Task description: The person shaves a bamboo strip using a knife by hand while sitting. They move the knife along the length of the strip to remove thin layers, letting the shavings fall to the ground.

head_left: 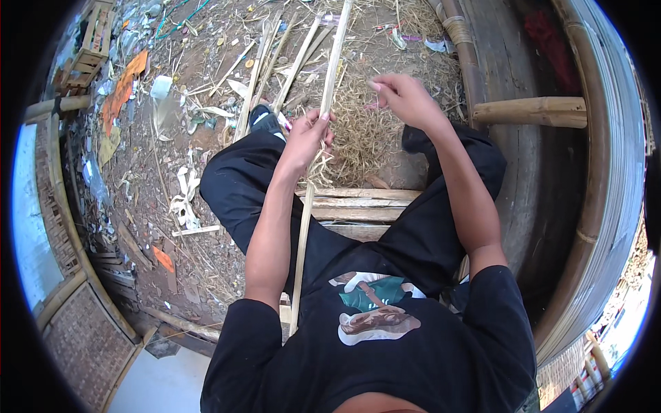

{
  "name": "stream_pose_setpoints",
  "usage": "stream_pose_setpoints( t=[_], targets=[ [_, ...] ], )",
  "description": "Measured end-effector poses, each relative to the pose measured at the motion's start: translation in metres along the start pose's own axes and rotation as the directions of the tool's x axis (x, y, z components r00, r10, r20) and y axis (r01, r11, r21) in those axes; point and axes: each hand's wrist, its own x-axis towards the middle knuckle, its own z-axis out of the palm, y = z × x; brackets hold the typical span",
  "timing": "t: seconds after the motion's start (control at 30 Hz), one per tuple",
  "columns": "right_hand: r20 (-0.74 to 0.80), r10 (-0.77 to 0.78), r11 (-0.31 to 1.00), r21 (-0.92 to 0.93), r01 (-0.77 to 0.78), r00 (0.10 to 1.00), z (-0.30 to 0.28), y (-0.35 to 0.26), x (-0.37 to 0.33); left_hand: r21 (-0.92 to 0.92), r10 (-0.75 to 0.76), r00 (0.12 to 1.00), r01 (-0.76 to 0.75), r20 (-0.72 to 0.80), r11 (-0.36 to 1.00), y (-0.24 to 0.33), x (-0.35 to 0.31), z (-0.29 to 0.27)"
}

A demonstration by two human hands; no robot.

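Observation:
A long, pale bamboo strip [335, 62] slants from the top of the view down past my left thigh to my shirt. My left hand [310, 141] is closed around it between my knees. Curly shavings [318, 167] hang on the strip just below that hand. To the right, my right hand [403, 100] is raised above my right knee, apart from the strip. Its fingers are curled and pressed together; whatever they may hold is too small to make out.
Thick shavings [365, 138] cover the ground between my feet. Several loose bamboo strips [296, 69] lie beyond my left shoe. I sit by a slatted bamboo seat [365, 203]. At right is a bamboo post [530, 112]; a wooden crate [91, 41] stands far left.

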Motion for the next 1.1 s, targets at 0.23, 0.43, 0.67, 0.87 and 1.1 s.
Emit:
stream_pose_setpoints(
  t=[0.23, 0.43, 0.67, 0.87, 1.1],
  targets=[
    [-0.125, -0.059, 0.989, 0.129, 0.075, 0.990, 0.011, 0.002, 0.034, -0.051, -0.019, 0.998, 0.022, 0.062, 0.998, 0.008, -0.010, 0.016],
    [-0.234, -0.138, 0.990, 0.006, 0.143, 0.962, 0.015, -0.004, 0.048, -0.030, 0.045, 0.997, -0.043, 0.062, 0.999, -0.007, -0.012, 0.023],
    [-0.308, -0.198, 0.980, -0.088, 0.180, 0.930, 0.022, 0.013, 0.061, -0.098, 0.003, 0.995, 0.006, 0.100, 0.995, -0.010, -0.019, 0.029],
    [-0.375, -0.333, 0.942, -0.163, 0.292, 0.865, 0.030, 0.021, 0.068, -0.167, 0.031, 0.994, -0.013, 0.108, 0.986, -0.009, -0.017, 0.031],
    [-0.307, -0.235, 0.972, -0.095, 0.216, 0.922, 0.033, 0.017, 0.063, -0.070, 0.032, 0.998, -0.028, 0.055, 0.997, -0.006, -0.020, 0.034]
  ],
)
